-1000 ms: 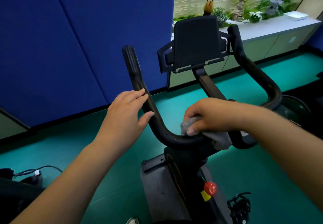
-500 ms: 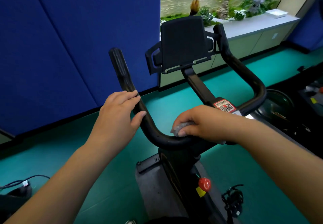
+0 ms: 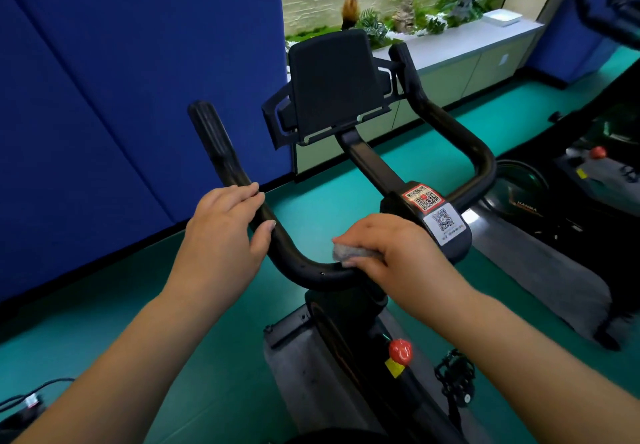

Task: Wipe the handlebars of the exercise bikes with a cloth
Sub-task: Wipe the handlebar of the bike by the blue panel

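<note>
"HANBA"-like brand on neighbouring bike flywheel (image 3: 526, 201), blurred.

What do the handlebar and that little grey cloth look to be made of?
The handlebar looks like metal tube under a black, slightly glossy rubbery or painted coating: it shows soft highlights, and its left tip is ribbed like a rubber grip. The grey cloth, bunched under the right hand, looks soft and fuzzy, perhaps microfibre; the blur leaves that open.
</note>
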Action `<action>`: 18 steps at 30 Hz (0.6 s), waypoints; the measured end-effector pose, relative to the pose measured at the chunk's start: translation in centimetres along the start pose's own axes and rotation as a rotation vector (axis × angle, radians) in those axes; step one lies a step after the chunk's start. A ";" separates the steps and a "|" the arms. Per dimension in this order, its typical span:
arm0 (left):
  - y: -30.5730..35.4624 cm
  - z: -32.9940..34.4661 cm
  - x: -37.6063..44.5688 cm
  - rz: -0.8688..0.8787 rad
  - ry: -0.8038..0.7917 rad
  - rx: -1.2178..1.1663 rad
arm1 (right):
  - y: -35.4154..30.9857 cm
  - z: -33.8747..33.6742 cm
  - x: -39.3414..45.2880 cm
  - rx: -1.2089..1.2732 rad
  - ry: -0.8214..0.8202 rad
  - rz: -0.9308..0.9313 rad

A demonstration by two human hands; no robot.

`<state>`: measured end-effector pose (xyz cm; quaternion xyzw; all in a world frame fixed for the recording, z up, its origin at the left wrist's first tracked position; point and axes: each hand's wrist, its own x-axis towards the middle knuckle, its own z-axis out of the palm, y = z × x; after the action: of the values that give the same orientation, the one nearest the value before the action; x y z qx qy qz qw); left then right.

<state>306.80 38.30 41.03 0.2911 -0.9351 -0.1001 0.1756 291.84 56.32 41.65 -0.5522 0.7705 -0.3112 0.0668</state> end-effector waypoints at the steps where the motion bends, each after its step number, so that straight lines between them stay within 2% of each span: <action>1: 0.0 0.0 0.0 0.001 -0.002 0.002 | 0.4 0.2 -0.5 -0.009 0.089 0.016; 5: -0.1 0.0 0.2 0.012 -0.013 0.010 | 1.3 0.6 -1.8 -0.068 0.391 0.092; 11: -0.1 0.2 0.3 0.026 -0.025 0.024 | -0.8 4.1 -4.2 0.176 0.521 0.243; 16: -0.1 -0.1 0.6 0.044 -0.025 0.016 | -0.1 4.0 -3.2 0.147 0.804 0.420; 18: -0.3 0.0 0.6 0.048 -0.024 0.007 | -1.3 5.5 -3.4 0.181 0.849 0.426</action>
<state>306.49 37.76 41.13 0.2678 -0.9443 -0.0960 0.1654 296.62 56.88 37.19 -0.1981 0.7955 -0.5543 -0.1438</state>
